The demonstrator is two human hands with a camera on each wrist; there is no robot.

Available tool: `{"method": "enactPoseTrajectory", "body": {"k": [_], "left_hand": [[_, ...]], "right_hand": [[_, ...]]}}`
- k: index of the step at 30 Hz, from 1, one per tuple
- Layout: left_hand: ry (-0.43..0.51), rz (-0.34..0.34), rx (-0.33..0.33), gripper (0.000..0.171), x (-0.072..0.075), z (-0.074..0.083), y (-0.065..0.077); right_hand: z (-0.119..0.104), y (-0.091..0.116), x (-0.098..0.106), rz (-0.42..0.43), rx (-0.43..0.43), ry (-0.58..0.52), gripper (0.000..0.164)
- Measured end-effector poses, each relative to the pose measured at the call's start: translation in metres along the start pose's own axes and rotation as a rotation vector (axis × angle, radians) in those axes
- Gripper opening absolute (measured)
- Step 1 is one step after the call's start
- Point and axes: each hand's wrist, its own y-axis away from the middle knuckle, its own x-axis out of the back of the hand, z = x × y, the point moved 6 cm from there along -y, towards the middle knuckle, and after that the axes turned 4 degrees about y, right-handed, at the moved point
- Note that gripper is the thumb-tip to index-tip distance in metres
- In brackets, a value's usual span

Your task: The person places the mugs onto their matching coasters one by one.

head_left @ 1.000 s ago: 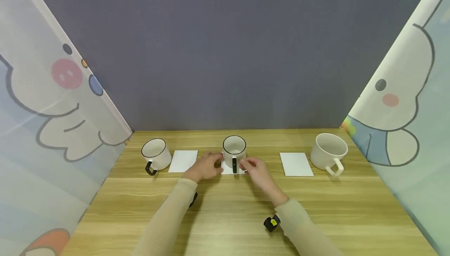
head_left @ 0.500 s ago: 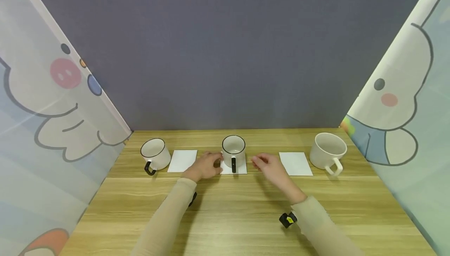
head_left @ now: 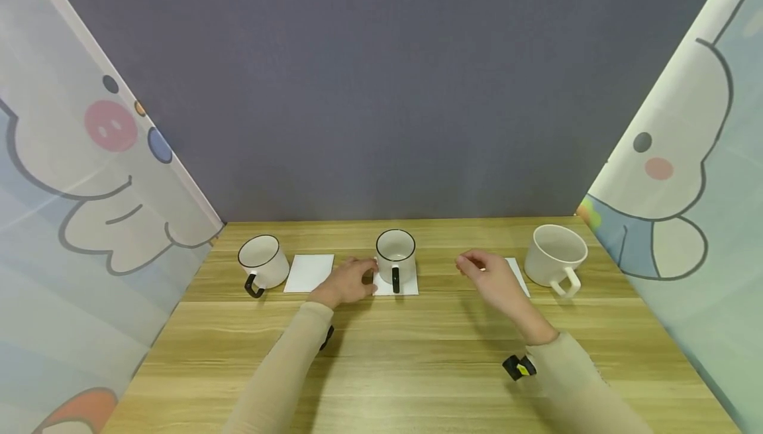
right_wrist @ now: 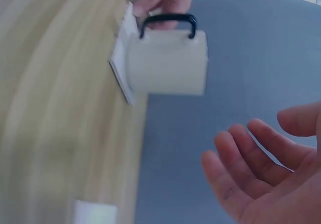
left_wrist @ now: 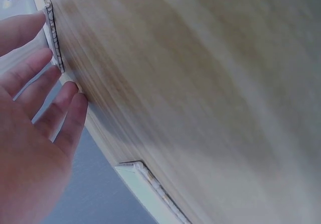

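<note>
A white mug [head_left: 406,267] with a dark rim and black handle stands upright on a thin white square card [head_left: 411,289], handle towards the person. My left hand [head_left: 344,281] lies at the card's left edge with its fingertips right beside the mug. The left wrist view shows that hand's fingers [left_wrist: 64,121] relaxed and spread, thumb and forefinger at the corrugated edge of a card. My right hand [head_left: 493,281] is raised over the table, partly hiding the right-hand card [head_left: 518,276]. In the right wrist view its fingers [right_wrist: 241,166] are loosely bent around nothing.
Left of the middle mug are another bare white card [head_left: 308,272] and a second black-handled mug [head_left: 271,268]. An all-white mug [head_left: 547,263] stands right of the right-hand card. A grey wall panel [head_left: 381,103] rises behind the wooden table [head_left: 381,368].
My right hand has left the side of the middle mug and moved right, and now overlaps the right-hand card. My left hand and the mugs have stayed in place.
</note>
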Motion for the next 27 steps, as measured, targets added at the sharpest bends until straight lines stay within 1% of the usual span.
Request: {"method": "enactPoseTrajectory", "body": {"k": [6, 12, 17, 20, 25, 27], "left_hand": [[0.006, -0.001, 0.001, 0.035, 0.000, 0.001, 0.000], [-0.005, -0.006, 0.010, 0.037, -0.001, -0.001, 0.000], [-0.003, -0.011, 0.002, 0.038, 0.000, 0.000, 0.001], [-0.004, -0.013, -0.002, 0.038, 0.000, -0.001, 0.001], [-0.002, -0.009, -0.001, 0.036, -0.001, -0.003, 0.000], [0.003, -0.007, -0.003, 0.036, -0.001, -0.003, 0.000]], "right_hand": [[-0.001, -0.001, 0.027, 0.046, 0.025, 0.038, 0.031], [0.001, -0.003, 0.055, 0.104, 0.013, -0.010, 0.035], [0.000, 0.002, 0.075, 0.168, 0.020, -0.039, 0.038], [0.003, 0.006, 0.084, 0.208, 0.025, -0.074, 0.038], [0.010, 0.008, 0.098, 0.309, 0.070, -0.186, 0.033], [0.014, 0.009, 0.102, 0.340, 0.078, -0.211, 0.031]]}}
